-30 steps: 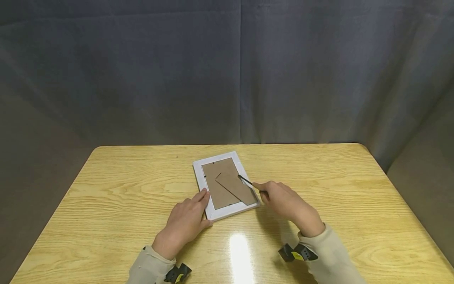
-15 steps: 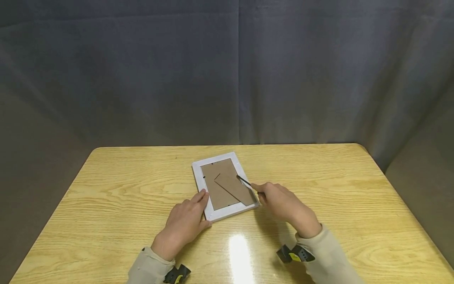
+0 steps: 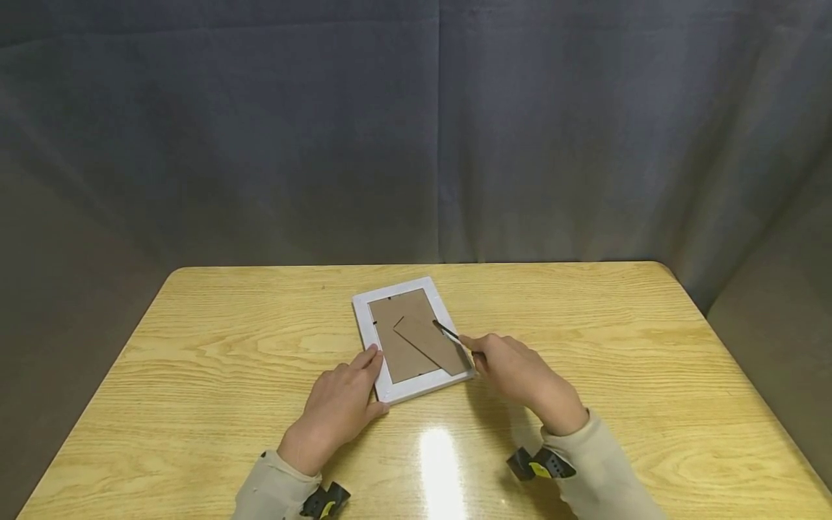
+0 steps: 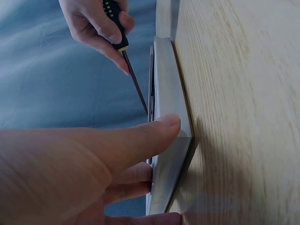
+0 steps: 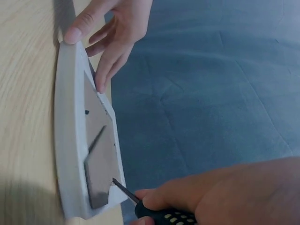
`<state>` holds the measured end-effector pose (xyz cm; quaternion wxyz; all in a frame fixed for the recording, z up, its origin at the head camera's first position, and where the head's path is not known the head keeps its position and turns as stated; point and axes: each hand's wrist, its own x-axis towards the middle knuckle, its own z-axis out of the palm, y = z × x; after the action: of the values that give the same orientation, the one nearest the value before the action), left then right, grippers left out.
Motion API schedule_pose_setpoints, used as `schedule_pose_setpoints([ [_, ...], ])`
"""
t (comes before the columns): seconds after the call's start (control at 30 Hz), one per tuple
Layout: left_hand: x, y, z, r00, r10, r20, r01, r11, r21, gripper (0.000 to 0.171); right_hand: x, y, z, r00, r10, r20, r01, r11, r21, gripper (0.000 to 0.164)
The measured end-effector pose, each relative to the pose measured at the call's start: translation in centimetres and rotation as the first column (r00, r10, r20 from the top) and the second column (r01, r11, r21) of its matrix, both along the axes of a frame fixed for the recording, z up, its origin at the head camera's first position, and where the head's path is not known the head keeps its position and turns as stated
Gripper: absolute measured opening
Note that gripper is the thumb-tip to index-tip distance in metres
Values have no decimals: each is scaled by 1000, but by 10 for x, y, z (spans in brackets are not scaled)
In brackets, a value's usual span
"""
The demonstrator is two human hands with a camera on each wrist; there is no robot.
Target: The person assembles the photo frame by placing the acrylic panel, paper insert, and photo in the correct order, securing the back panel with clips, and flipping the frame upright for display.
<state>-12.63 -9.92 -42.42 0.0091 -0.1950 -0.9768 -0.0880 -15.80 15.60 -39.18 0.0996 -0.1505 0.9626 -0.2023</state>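
Note:
A white picture frame (image 3: 365,325) lies back side up on the table, its brown backing board (image 3: 396,357) showing. The flap stand (image 3: 434,343) lies against the board. My left hand (image 3: 341,401) grips the frame's near left corner, thumb on the near side and fingers along the left edge. My right hand (image 3: 523,372) holds a screwdriver (image 3: 448,331); its dark handle (image 5: 168,215) with yellow dots shows in the right wrist view. The screwdriver's tip meets the board's right edge, beside the white border. Whether a tab sits under that tip is too small to tell.
Small dark tabs (image 3: 375,323) stand along the board's other edges. The wood-grain table (image 3: 227,347) extends on all sides of the frame, with a bright reflection near its front. A dark grey curtain (image 3: 292,144) hangs behind and at both sides.
Almost nothing differs. The frame and both hands appear shifted very slightly left in the head view, along with the table; the screwdriver's tip stays at the same edge.

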Motion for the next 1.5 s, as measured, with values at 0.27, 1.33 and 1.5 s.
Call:
schedule_pose_setpoints([
  [0.27,-2,1,-1,1000,4,3,-4,1000,16,77,0,-2,-1,1000,-8,7,7,1000,5,42],
  [1.33,-2,-2,-2,999,16,36,-17,999,46,75,3,3,7,1000,11,-17,-12,999,-31,42],
  [1.5,-3,-5,-2,1000,10,28,-11,999,51,72,6,1,13,999,45,-20,-46,999,-26,44],
])
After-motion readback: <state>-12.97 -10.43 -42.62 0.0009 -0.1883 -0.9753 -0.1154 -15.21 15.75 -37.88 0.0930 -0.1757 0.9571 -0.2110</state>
